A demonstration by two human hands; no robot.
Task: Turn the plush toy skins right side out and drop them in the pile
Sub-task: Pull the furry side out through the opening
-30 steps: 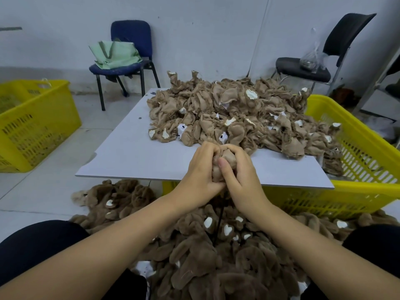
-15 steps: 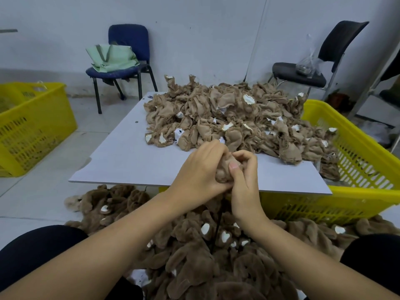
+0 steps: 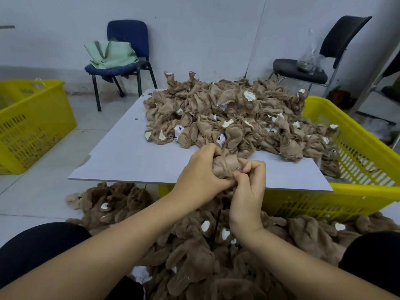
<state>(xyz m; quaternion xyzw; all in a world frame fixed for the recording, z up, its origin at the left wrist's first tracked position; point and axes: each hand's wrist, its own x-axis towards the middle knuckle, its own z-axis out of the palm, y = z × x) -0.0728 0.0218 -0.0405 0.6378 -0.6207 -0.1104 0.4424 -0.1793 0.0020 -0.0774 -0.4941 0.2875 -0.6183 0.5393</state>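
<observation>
Both hands work one tan plush skin (image 3: 225,166) over the near edge of the white board (image 3: 129,156). My left hand (image 3: 200,169) grips the skin from the left, fingers curled over it. My right hand (image 3: 249,180) pinches its lower edge between thumb and fingers. The skin's smooth backing faces out, bunched into a ball. A heap of inside-out skins (image 3: 233,118) covers the far right of the board. A pile of furry brown skins (image 3: 194,245) lies on the floor between my knees.
A yellow crate (image 3: 355,152) sits under the board's right side, another yellow crate (image 3: 28,124) stands at the left. Behind are a blue chair (image 3: 127,50) with a green bag and a black chair (image 3: 307,68) with a clear bag.
My right hand slid down from the top of the skin to pinch its lower edge. The left hand kept its grip. The skin is more bunched up.
</observation>
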